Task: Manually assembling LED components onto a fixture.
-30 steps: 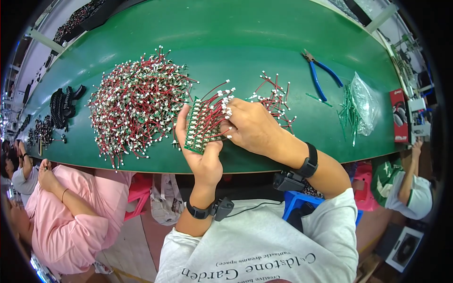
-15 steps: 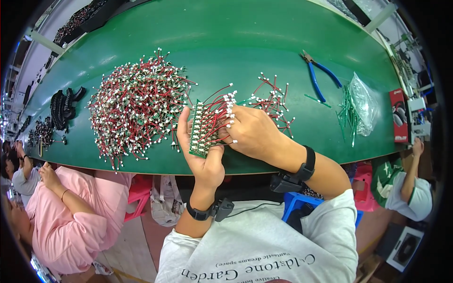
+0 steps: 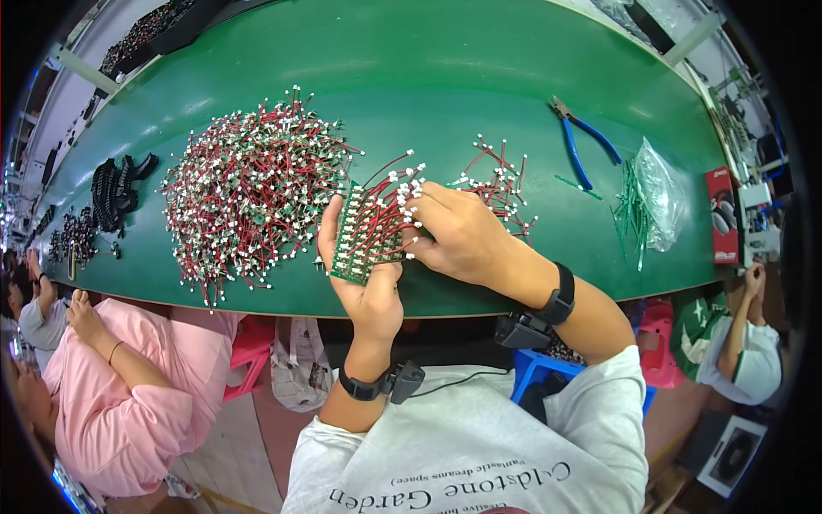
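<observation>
The left hand has its grip closed around a green circuit board, fingers along its left edge and thumb at its lower edge, holding it tilted above the near side of the green tabletop. Red wires with white plugs fan rightward from the board toward the right hand. That hand's grip is narrow, fingertips among the plugs; whether it pinches one, I cannot tell. A large heap of wired parts lies left of the board, a smaller bunch beyond the right hand. Farther right are blue-handled pliers, green strips and a clear plastic bag.
</observation>
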Available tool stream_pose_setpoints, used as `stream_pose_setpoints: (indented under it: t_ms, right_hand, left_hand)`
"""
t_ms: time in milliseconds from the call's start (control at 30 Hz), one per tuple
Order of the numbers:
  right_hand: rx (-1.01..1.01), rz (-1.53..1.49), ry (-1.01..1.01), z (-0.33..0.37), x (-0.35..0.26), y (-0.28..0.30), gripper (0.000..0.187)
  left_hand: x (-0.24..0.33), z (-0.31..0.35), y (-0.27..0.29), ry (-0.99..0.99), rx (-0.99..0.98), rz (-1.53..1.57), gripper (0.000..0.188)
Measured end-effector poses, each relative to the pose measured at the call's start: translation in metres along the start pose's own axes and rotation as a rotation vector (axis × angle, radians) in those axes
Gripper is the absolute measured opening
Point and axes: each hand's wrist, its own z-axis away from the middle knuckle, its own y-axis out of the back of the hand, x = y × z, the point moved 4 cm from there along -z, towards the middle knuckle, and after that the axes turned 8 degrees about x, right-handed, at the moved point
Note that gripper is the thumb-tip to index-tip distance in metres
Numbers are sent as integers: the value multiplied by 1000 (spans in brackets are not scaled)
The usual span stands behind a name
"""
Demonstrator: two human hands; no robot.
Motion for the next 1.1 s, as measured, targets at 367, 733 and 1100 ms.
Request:
stream_pose_setpoints:
  t_ms: [367,733,1100]
  right_hand:
    - [18,28,-15,2,-1,-2,28]
    - [-5,111,-24,5,-1,-2,29]
    - [5,70,-203,-8,69,59,11]
  left_hand:
    - [-2,-2,0,-11,-52,-55,80]
    - [1,-1,-3,2,-1,-17,80]
    - [-5,-5,8,66,173,127,68]
